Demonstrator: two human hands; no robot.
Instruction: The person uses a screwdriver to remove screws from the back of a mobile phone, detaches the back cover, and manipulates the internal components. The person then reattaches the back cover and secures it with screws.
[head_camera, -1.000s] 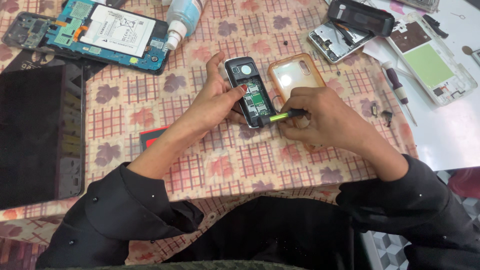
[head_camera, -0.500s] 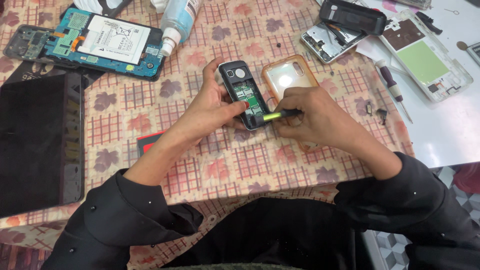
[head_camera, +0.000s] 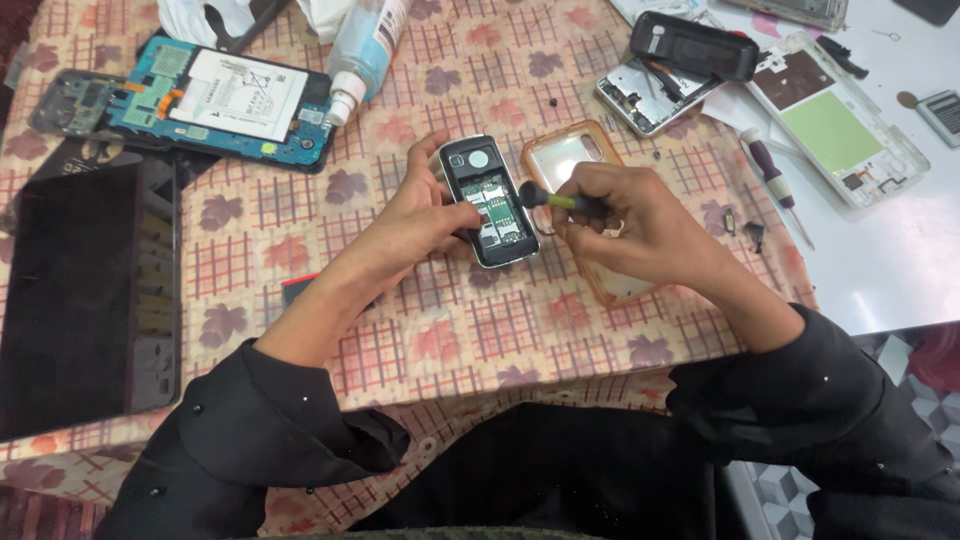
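A small black phone (head_camera: 487, 200) with its back cover off lies face down on the checked tablecloth, its green circuit board showing. My left hand (head_camera: 425, 218) grips the phone by its left edge. In my right hand (head_camera: 635, 225) is a small screwdriver with a yellow-green shaft (head_camera: 553, 200), its dark tip resting on the phone's right edge, near the top of the board. A clear orange phone case (head_camera: 565, 160) lies under my right hand, partly hidden.
A large black tablet (head_camera: 85, 290) lies at the left. A blue opened tablet with a white battery (head_camera: 225, 100) and a plastic bottle (head_camera: 365, 45) sit behind. Opened phones (head_camera: 660, 85), a green-backed frame (head_camera: 835, 125), a purple-handled screwdriver (head_camera: 775, 185) and loose small parts lie at the right.
The screwdriver tip has moved up the phone, from its lower part to its right edge near the top. My left hand still holds the phone.
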